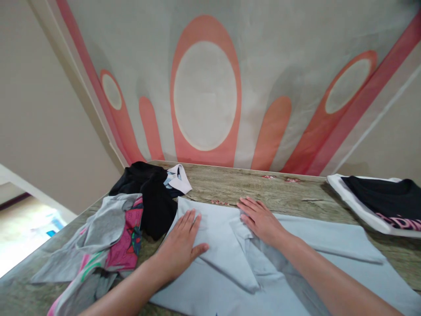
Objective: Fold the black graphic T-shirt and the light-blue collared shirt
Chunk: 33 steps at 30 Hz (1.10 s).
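A light blue garment (217,245) is spread over the table in front of me, with one part folded over near its middle. My left hand (182,243) rests flat on its left side, fingers stretched and thumb apart. On the upper middle of the garment lies my right hand (261,219), palm down with fingers extended, close to the folded part. Neither hand grips anything. Some of the cloth is hidden under my forearms, and the garment runs past the bottom of the view, so I cannot tell its exact kind.
Left of the garment lie a grey and pink printed garment (118,237) and a black garment (158,202), with a white collar (180,179) beside it. A white tray (348,197) holding folded black clothing (388,193) stands at right on the wooden table (230,180). A patterned wall panel rises behind.
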Motion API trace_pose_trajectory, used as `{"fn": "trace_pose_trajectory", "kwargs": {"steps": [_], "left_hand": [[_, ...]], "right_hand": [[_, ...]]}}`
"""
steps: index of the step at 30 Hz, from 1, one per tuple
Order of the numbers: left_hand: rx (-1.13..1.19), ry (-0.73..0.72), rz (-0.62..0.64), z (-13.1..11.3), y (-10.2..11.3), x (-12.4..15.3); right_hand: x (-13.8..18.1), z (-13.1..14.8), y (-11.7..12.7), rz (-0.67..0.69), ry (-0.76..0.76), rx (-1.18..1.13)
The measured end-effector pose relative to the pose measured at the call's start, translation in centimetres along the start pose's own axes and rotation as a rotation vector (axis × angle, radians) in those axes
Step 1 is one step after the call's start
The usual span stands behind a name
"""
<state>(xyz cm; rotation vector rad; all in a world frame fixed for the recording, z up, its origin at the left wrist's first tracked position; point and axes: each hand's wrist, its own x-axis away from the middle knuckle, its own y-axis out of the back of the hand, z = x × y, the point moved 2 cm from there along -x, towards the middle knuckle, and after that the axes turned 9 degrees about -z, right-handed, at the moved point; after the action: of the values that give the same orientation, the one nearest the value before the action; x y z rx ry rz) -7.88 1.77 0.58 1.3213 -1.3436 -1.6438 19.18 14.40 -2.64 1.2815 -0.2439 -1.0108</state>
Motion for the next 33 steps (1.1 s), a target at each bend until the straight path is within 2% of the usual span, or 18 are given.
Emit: {"fn": "trace_pose_trajectory", "kwargs": {"steps": [5,9,13,18,21,24,29,33], "left_hand": [[-0.118,0.063,-0.109,0.6,-1.0,-1.2],[-0.043,0.058,-0.148,-0.3,-1.8,-2.2],[0.068,0.070,-0.209,0.0,-0.9,-3.1],[0.146,0.181,-0.021,4.4,0.4,-7.3],[0.182,0.144,0.004,6.6,0.6,-10.9],[0.234,0.094,0.024,7.1,0.2,-13.2],[0.271,0.073,-0.003,6.8,-1.3,-13.0],[0.286,0.086,-0.032,6.8,-2.0,-12.1]], "right_hand": [[-0.1,0.0,0.1,0.012,-0.013,0.043],[0.4,0.0,0.4,-0.020,-0.063,0.120],[1.8,-1.0,1.0,-0.078,-0.121,0.194],[4.6,-5.4,3.3,-0.115,-0.161,0.191],[6.5,-9.3,5.6,-0.144,-0.184,0.134],[8.6,-12.2,7.7,-0.182,-0.176,0.105],[11.1,-14.1,9.2,-0.320,-0.231,0.270],[11.6,-14.9,9.2,-0.302,-0.280,0.361]]}}
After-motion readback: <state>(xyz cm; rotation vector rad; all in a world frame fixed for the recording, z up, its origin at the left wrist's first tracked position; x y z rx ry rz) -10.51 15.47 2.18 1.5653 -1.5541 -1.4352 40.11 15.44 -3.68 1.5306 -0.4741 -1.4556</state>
